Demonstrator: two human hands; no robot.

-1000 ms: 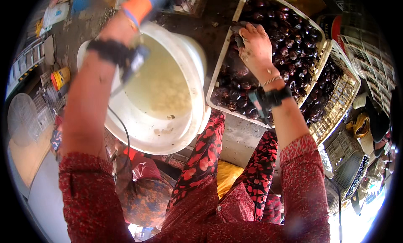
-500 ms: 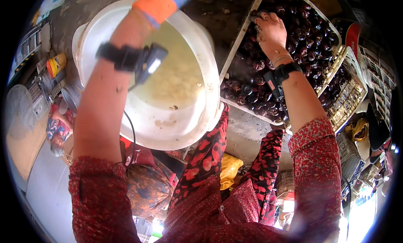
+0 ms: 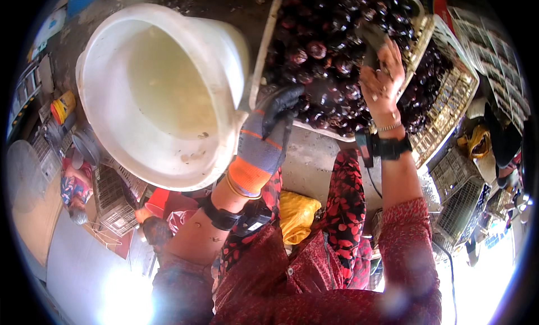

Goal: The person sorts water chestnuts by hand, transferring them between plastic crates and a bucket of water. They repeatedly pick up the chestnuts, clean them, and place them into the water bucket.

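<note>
My left hand (image 3: 276, 113) wears a grey glove with a black palm and an orange cuff. Its fingers are curled at the near left edge of a pale crate (image 3: 261, 55); whatever they hold is hidden. Dark, glossy round corms (image 3: 317, 50), like water chestnuts, fill the crate. Above them my bare right hand (image 3: 384, 75) has bent, dirt-specked fingers closed on a dark flat tool (image 3: 369, 37), blurred and of unclear kind. To the left stands a large white tub (image 3: 92, 120) with cloudy, yellowish liquid (image 3: 168, 83) inside.
A second, yellowish crate (image 3: 449, 100) with more dark corms adjoins the first on the right. A yellow bag (image 3: 297, 215) lies between my legs. Stacked plastic baskets (image 3: 463, 213) are at the right. Another person (image 3: 77, 182) is at the far left.
My left hand has come from over the tub down to the crate's near edge. My right hand has shifted right and nearer. The tub and crate appear farther left in view.
</note>
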